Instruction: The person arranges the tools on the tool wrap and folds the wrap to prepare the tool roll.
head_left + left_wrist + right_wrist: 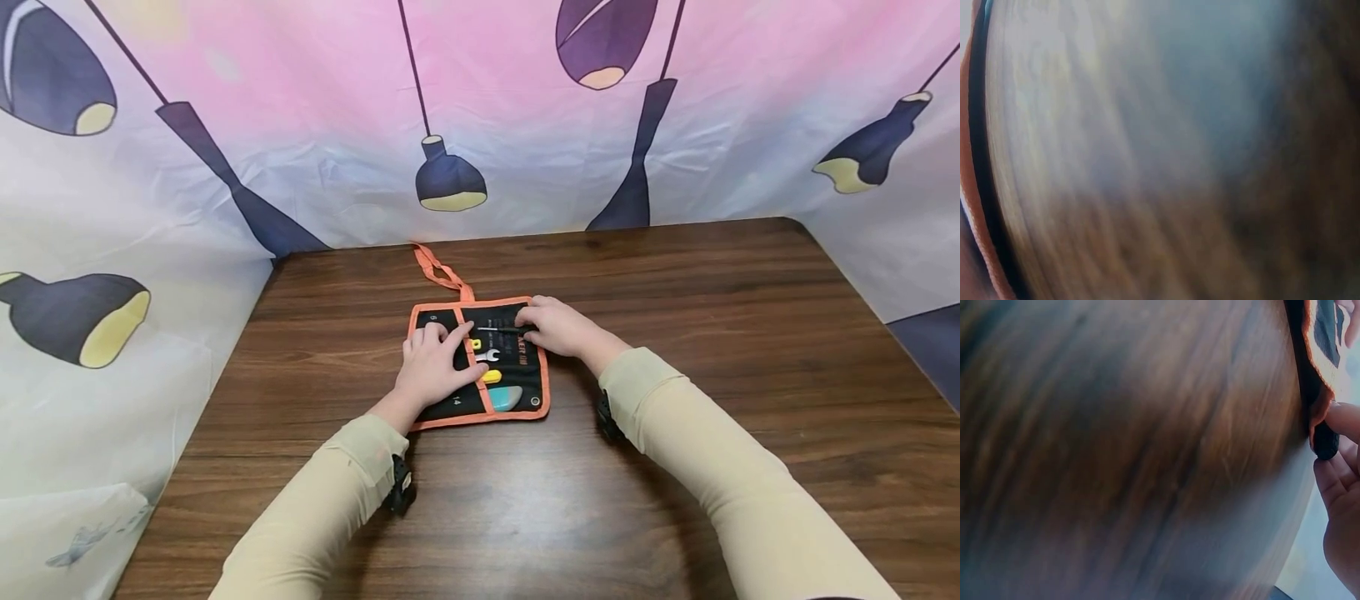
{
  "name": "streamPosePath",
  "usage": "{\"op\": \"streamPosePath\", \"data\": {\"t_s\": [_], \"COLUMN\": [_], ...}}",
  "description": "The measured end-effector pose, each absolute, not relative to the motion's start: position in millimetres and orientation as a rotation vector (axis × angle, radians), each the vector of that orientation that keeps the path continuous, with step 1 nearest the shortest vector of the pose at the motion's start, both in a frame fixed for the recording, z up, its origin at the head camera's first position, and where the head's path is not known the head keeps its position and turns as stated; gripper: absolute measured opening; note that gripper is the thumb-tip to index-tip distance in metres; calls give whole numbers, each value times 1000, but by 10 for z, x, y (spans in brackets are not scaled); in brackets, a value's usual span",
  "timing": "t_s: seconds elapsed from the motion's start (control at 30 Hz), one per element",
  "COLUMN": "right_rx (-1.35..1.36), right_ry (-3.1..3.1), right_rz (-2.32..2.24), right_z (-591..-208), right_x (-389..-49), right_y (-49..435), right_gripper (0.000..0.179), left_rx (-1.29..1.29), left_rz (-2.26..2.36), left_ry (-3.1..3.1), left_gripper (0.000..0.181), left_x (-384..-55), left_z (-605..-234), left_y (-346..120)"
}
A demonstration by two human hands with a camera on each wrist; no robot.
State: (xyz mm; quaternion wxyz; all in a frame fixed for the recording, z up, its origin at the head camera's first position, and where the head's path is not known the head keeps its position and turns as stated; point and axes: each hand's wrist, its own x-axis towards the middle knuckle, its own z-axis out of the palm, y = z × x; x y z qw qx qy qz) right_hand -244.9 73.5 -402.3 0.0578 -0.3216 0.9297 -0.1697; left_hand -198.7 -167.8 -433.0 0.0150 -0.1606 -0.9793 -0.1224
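A black fabric tool pouch [454, 410] with orange edging lies spread on the table. My left hand [433, 368] rests on its pocket side, fingers spread, the thumb across the orange pocket edge. At the upper right of the pouch, my right hand [558, 325] pinches a slim screwdriver [504, 330] by its black end; its thin shaft points left towards the pocket. In the right wrist view the black handle end [1326, 442] sits between thumb and fingers. Out of the pockets stick a wrench [489, 356], a yellow handle [492, 377] and a teal-and-grey tool [506, 397].
An orange strap [438, 268] trails from the pouch's far edge towards the back. The dark wooden table [675, 283] meets a printed cloth [360, 175] behind and at both sides. The left wrist view holds mostly blurred table, with the pouch's orange edge at its left.
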Motion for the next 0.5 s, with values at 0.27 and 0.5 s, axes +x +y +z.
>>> {"op": "streamPosePath", "data": {"t_s": [0.27,0.5], "right_rx": [-983,-999], "right_ry": [2825,2828], "right_rz": [-544,-531], "right_z": [-4041,-4036], "right_x": [-2446,-2461], "right_y": [696,664], "right_gripper": [20,19], "left_rx": [-490,-471], "left_rz": [-455,-445], "left_ry": [-3068,-3084], "left_gripper": [80,81], "left_x": [-1984,-2000], "left_z": [-4305,-4284], "left_y": [-1686,-1681]}}
